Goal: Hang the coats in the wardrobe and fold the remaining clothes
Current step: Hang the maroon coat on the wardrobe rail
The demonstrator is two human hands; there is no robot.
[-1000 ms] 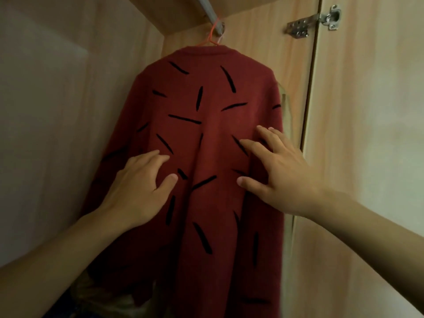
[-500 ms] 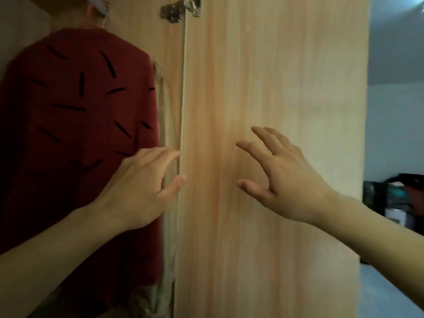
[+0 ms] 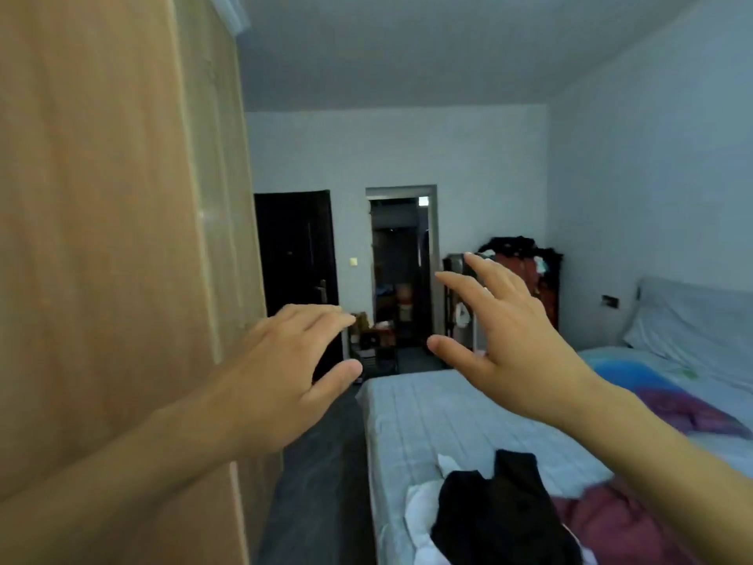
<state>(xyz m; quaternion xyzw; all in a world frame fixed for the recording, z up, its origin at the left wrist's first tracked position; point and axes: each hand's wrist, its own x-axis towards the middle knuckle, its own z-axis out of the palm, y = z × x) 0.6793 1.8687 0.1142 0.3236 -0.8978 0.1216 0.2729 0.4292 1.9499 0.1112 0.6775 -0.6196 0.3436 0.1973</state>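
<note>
The wooden wardrobe (image 3: pixel 102 238) fills the left side; its inside and the red coat are out of view. My left hand (image 3: pixel 285 369) hovers in the air beside the wardrobe's edge, fingers relaxed, holding nothing. My right hand (image 3: pixel 501 344) is raised in front of me with fingers spread and empty. On the bed (image 3: pixel 448 413) at the lower right lies a pile of clothes: a black garment (image 3: pixel 501 511), a white one (image 3: pixel 419 511) under it and a dark red one (image 3: pixel 611 519) to the right.
A purple garment (image 3: pixel 684 405) and blue bedding (image 3: pixel 623 369) lie further up the bed, near a pillow (image 3: pixel 692 320). A dark door (image 3: pixel 297 254) and an open doorway (image 3: pixel 401 271) stand in the far wall. A dark floor strip (image 3: pixel 322 483) runs between wardrobe and bed.
My view has swung right, from the red coat hanging in the wardrobe, past the wardrobe door, to the room and bed. Both hands left the coat and stay raised, empty.
</note>
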